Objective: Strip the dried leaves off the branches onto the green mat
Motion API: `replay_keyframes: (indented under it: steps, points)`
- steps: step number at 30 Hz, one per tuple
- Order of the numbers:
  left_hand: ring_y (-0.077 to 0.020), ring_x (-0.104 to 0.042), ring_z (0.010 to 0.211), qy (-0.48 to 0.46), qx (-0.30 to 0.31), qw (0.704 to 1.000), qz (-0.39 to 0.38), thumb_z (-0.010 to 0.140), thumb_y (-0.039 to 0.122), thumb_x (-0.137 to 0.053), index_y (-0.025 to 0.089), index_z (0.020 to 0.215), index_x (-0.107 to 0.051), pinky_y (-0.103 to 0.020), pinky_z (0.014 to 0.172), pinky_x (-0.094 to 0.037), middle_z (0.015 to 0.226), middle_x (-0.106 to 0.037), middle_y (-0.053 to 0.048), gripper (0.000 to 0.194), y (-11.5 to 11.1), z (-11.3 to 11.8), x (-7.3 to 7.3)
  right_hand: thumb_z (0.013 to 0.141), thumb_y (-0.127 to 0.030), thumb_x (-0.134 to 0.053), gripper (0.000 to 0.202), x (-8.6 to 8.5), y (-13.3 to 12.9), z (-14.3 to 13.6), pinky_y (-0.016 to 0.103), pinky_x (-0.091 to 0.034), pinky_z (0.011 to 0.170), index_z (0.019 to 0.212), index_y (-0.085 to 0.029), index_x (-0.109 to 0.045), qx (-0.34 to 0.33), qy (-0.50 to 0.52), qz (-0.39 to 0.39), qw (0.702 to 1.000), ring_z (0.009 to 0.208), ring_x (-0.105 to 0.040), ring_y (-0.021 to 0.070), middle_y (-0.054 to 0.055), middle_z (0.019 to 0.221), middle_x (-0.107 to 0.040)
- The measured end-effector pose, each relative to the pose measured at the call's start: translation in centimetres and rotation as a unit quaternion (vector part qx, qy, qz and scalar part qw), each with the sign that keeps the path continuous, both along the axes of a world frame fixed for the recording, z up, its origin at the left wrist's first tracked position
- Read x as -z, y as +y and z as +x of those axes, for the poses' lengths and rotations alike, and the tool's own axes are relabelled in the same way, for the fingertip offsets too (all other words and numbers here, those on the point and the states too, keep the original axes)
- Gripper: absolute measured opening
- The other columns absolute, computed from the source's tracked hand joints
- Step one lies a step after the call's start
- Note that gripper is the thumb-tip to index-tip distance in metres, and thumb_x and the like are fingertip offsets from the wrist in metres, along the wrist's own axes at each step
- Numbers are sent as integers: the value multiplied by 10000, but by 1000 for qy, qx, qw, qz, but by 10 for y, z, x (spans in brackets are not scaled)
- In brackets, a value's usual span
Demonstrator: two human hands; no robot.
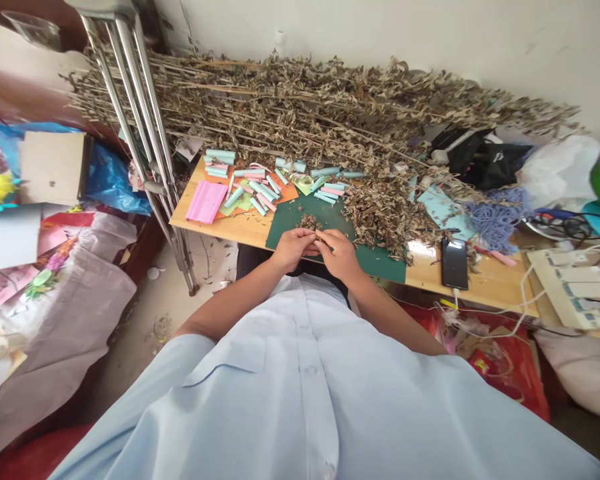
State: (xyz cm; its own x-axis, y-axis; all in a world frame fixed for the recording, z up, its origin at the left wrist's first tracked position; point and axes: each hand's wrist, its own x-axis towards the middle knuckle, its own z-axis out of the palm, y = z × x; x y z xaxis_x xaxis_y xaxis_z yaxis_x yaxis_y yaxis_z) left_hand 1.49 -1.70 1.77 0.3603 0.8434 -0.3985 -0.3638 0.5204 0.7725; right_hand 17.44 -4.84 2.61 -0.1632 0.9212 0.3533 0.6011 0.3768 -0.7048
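My left hand [294,249] and my right hand [339,255] meet at the fingertips over the near edge of a dark green mat [385,261]. Both are closed in a pinch, and whatever they hold is too small and hidden to make out. Just beyond the fingers lies a small clump of crumbled dried leaves [310,221]. A larger heap of dried leaves [385,217] covers the mat's right side. Rolled tubes of blue and pink paper [264,190] lie to the left and behind, partly on coloured sheets. A pink paper stack [207,201] is at the far left.
Long bundles of dried leafy stalks [300,100] line the wall behind the table [230,230]. Metal crutches [140,120] lean at the left. To the right are a phone [454,263] on a cable, purple cord [500,215] and a power strip [573,283].
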Motion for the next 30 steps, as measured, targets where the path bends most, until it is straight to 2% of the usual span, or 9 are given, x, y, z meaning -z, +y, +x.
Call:
replay_keyframes:
  steps: [2,7,11,17,20,24,30]
  points:
    - [-142,-714,643,17,2,1000,7,827,284,-771,94,952,-674,-262,654,-604,770,-733,-65,248,3,0,-1,988,-309,-527,306,2,2,-1,406,-548,961,1223,-257,-716,5,27,-10,1000,1057,-664,220,86,1138,-706]
    - [-166,-734,691,29,13,999,24,824,279,-765,88,950,-667,-267,657,-600,809,-739,-95,249,9,-1,-2,937,-307,-595,208,10,12,-4,394,-562,920,1014,-262,-783,62,97,-31,993,955,-703,211,55,1016,-756]
    - [-178,-739,693,19,18,999,24,813,252,-757,104,951,-643,-285,657,-602,801,-736,-87,233,14,-2,-4,905,-324,-629,158,14,19,-5,393,-557,888,933,-242,-762,90,101,-37,990,904,-698,216,48,950,-760]
    - [-179,-738,692,35,9,999,19,814,243,-742,125,962,-622,-281,651,-597,767,-721,-53,224,14,0,-4,928,-304,-567,147,14,20,-5,360,-526,857,876,-223,-678,57,70,-29,996,885,-652,202,50,924,-714]
    - [-175,-741,723,32,22,999,28,819,259,-747,114,987,-625,-280,673,-597,809,-728,-66,253,13,-1,1,929,-296,-543,143,16,21,-5,354,-513,841,857,-217,-639,60,62,-34,996,864,-632,198,53,918,-698]
    - [-174,-745,791,41,31,997,66,773,198,-789,110,1019,-621,-254,695,-586,846,-733,-65,311,10,-2,8,916,-287,-545,132,22,21,-4,341,-498,817,840,-211,-622,64,83,-42,994,831,-615,188,40,893,-679]
    - [-141,-717,704,115,57,985,113,835,216,-724,111,939,-660,-233,646,-568,770,-725,-54,161,11,-2,8,900,-328,-576,149,26,22,0,331,-512,789,834,-208,-636,55,137,-83,986,799,-620,176,26,887,-682]
